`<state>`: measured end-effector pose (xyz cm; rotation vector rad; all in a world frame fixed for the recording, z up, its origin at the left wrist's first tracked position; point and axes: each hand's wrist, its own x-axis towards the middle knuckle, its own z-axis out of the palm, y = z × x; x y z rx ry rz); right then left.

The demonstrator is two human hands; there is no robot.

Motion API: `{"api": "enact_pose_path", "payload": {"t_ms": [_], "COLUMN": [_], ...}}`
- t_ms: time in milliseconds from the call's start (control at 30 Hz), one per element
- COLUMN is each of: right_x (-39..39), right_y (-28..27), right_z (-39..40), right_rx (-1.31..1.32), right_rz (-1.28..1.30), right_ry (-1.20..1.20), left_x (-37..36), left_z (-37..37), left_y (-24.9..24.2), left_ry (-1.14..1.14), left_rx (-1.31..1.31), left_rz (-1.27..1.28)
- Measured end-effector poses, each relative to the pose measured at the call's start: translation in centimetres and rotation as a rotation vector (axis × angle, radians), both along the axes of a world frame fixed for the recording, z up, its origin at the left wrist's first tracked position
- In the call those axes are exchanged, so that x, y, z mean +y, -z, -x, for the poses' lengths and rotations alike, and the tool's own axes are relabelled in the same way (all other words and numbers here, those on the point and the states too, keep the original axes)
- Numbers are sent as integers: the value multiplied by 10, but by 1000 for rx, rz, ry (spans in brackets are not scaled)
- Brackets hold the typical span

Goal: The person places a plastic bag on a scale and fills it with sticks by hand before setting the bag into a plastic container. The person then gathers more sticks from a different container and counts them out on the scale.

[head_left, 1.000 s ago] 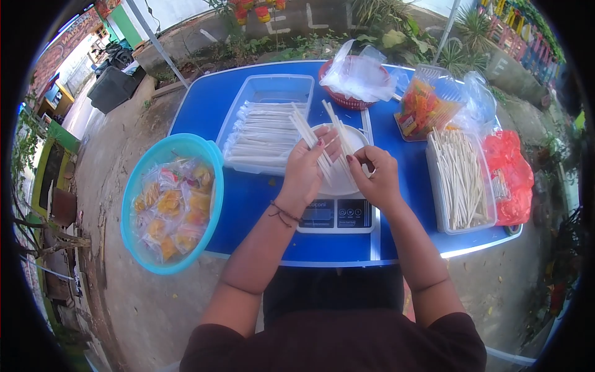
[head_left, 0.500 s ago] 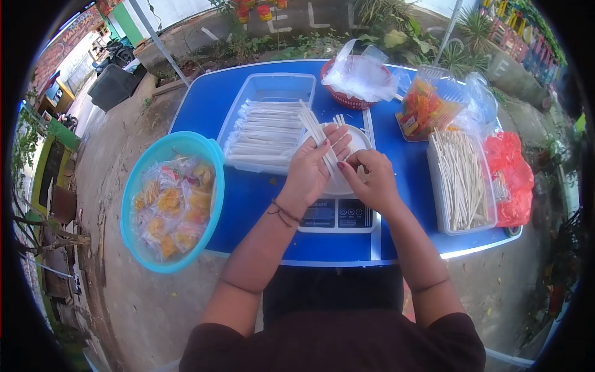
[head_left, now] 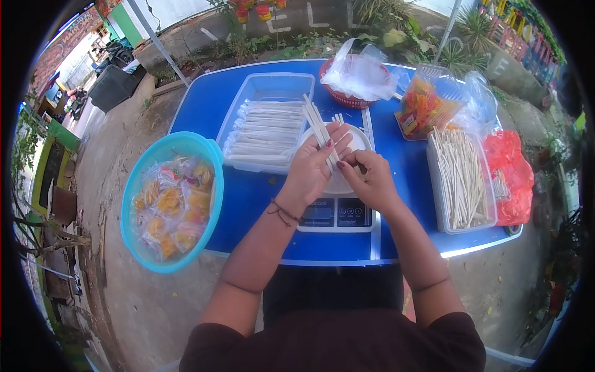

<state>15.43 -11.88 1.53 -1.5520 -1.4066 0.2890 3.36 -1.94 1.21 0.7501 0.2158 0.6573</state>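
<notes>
My left hand [head_left: 312,166] is closed around a small bundle of thin pale sticks [head_left: 317,126], its thumb lying across them. The bundle slants up and to the left over a digital kitchen scale [head_left: 356,217]. At the bundle's lower end, the fingers of my right hand [head_left: 375,181] are pinched together against the sticks. Under both hands sits a round white plate [head_left: 338,185] on the scale, partly hidden. A few more pale sticks [head_left: 338,118] show behind my left fingers, near the plate's far rim.
A clear tray [head_left: 279,84] holds wrapped stick bundles. Bagged yellow snacks fill the turquoise basin [head_left: 174,268] at left. To the right stand a tub of loose sticks [head_left: 460,180], a red plastic bag [head_left: 517,180] and an orange packet [head_left: 421,108]. Clear bags lie in a red basket [head_left: 348,99].
The stick bundle has shifted slightly upward in my left hand. My right hand stays pinched at its lower end, almost unmoved.
</notes>
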Motion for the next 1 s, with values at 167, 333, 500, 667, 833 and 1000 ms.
{"api": "enact_pose_path", "payload": {"t_ms": [167, 333, 500, 667, 833, 1000], "right_x": [-1, 1, 1, 0, -1, -1], "right_y": [3, 3, 3, 2, 5, -1], "right_z": [0, -2, -2, -6, -11, -7], "right_rx": [-83, -68, -27, -147, -393, -444], "right_rz": [4, 0, 7, -49, -43, -153], "right_ry": [-4, 54, 150, 301, 397, 313], "left_x": [-2, 2, 0, 4, 8, 7], "left_z": [-2, 1, -1, -1, 1, 2], "left_y": [-1, 0, 2, 5, 5, 2], "left_ry": [-48, -20, -70, -169, -225, -146], "left_rx": [64, 3, 19, 62, 23, 25], "left_rz": [2, 119, 77, 67, 78, 47]}}
